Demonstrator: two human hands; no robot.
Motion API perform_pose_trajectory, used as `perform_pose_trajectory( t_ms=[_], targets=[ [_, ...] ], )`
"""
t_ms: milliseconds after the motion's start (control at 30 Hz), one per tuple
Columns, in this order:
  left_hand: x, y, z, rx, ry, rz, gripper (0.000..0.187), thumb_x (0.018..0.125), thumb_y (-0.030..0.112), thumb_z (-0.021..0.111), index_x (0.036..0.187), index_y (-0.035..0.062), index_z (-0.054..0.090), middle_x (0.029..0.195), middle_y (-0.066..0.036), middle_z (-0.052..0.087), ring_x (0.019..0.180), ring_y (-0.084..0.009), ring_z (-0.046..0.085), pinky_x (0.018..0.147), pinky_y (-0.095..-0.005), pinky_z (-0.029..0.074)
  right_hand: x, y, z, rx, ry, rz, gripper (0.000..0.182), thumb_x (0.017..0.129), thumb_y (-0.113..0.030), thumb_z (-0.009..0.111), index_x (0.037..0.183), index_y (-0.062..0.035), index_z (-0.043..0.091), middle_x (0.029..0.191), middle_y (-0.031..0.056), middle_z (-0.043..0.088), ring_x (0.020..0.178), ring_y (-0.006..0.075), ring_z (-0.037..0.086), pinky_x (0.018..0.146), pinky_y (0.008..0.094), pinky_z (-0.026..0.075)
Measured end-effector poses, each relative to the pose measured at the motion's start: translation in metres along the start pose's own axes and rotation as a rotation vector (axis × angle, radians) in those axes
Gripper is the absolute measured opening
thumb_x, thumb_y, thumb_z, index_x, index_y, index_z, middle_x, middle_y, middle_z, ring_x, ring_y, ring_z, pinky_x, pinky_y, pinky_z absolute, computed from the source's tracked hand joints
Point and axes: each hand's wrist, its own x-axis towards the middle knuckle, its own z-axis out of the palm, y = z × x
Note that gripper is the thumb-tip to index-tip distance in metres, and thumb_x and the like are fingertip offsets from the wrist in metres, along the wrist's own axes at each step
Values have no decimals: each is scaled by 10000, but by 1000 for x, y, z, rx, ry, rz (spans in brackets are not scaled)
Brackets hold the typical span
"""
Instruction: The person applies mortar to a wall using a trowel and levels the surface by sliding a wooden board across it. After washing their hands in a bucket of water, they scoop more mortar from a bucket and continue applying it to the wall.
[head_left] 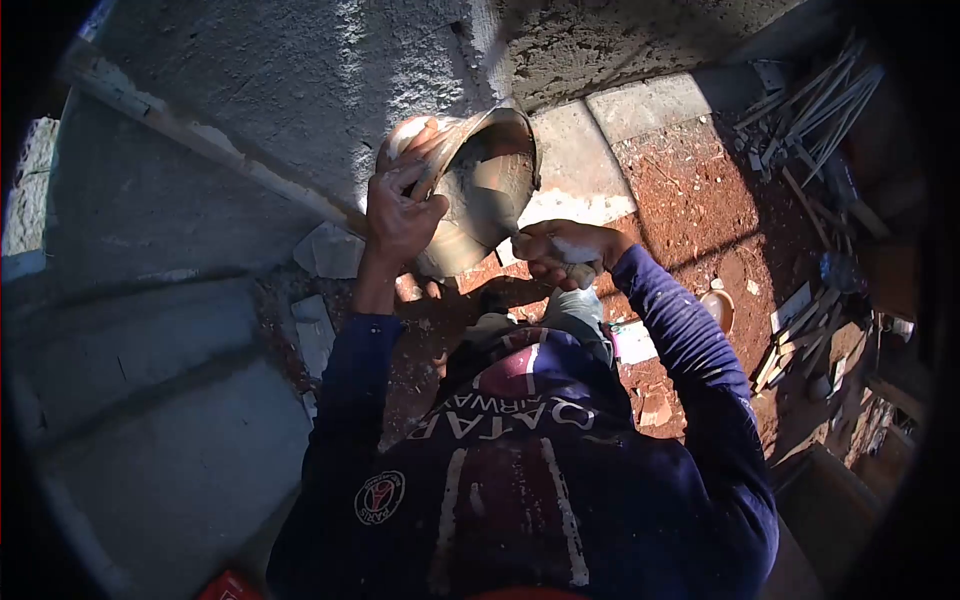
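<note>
A round, mortar-smeared bucket is tipped on its side in front of my chest, its open mouth facing right. My left hand grips the bucket's left side, with fingers spread over its wall. Grey wet material lies inside. At the lower right of the mouth, my right hand is closed around the handle of a tool; the tool's far part is hard to make out against the bucket. White residue coats the back of my right hand.
A rough plastered wall rises ahead and left, with a ledge across it. Red soil and pale slabs lie right. Wood scraps, thin strips and a round dish are farther right.
</note>
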Motion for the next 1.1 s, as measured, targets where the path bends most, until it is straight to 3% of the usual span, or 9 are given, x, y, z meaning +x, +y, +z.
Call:
perform_pose_trajectory(
  t_ms=[67,167,300,500,600,800,1000,1067,1100],
  targets=[
    [4,0,1,-155,49,-41,494,687,-39,617,1173,-122,571,1304,-180,516,1212,-199,513,984,-313,460,16,25,20,643,-395,78,191,957,-268,514,1040,-102,470,667,37,503,451,79,469,334,224,402],
    [5,-4,-10,-233,84,20,621,616,-104,535,1235,-78,582,1169,-122,637,1010,-178,619,846,-269,496,-8,43,52,322,-225,-301,225,916,-189,528,1080,-46,469,706,64,505,393,67,399,288,212,344],
    [-3,-29,-23,-593,159,-195,583,615,-130,519,1183,-45,611,1042,-96,673,859,-182,646,758,-282,522,20,56,55,568,-309,-415,237,911,-172,526,1087,-29,457,699,53,497,378,73,392,290,222,352],
    [-6,-82,-50,-769,355,-335,647,594,-141,460,1222,-18,555,1130,-127,625,1008,-272,635,839,-346,543,7,19,50,697,-374,-661,392,894,-234,558,1205,-28,439,762,63,478,444,97,401,321,217,354],
    [-15,-99,-59,-539,518,-288,425,623,-109,542,1021,-13,656,883,-50,643,707,-159,605,579,-270,493,-49,-21,40,588,-401,-947,487,862,-239,612,1249,-22,410,760,76,466,461,106,425,345,239,396],
    [-49,-96,-65,-273,585,-294,361,587,-119,575,923,-14,654,782,-21,611,640,-125,557,537,-263,447,-147,-142,38,259,443,-1716,589,888,-140,602,1385,-84,291,795,38,472,482,109,462,367,251,401],
    [-107,-103,-57,-276,657,-423,374,578,-112,613,935,-12,661,817,-42,631,683,-166,587,544,-294,476,-104,-331,-100,371,1187,-2421,403,938,-153,575,1252,-85,333,842,72,519,594,159,547,565,298,490],
    [-106,-77,-39,-231,664,-400,346,580,-103,634,911,-4,657,758,-26,606,627,-161,560,537,-305,458,-40,-403,-206,341,1903,-2082,339,922,-150,573,1181,-46,380,892,143,563,614,305,585,581,376,492],
    [-100,-37,-20,-304,751,-505,358,581,-97,642,926,1,656,783,-39,618,652,-173,578,551,-314,473,-26,-406,-203,172,1823,-1880,335,907,-150,578,1151,-19,390,855,181,574,630,370,585,588,404,486]
  ],
)
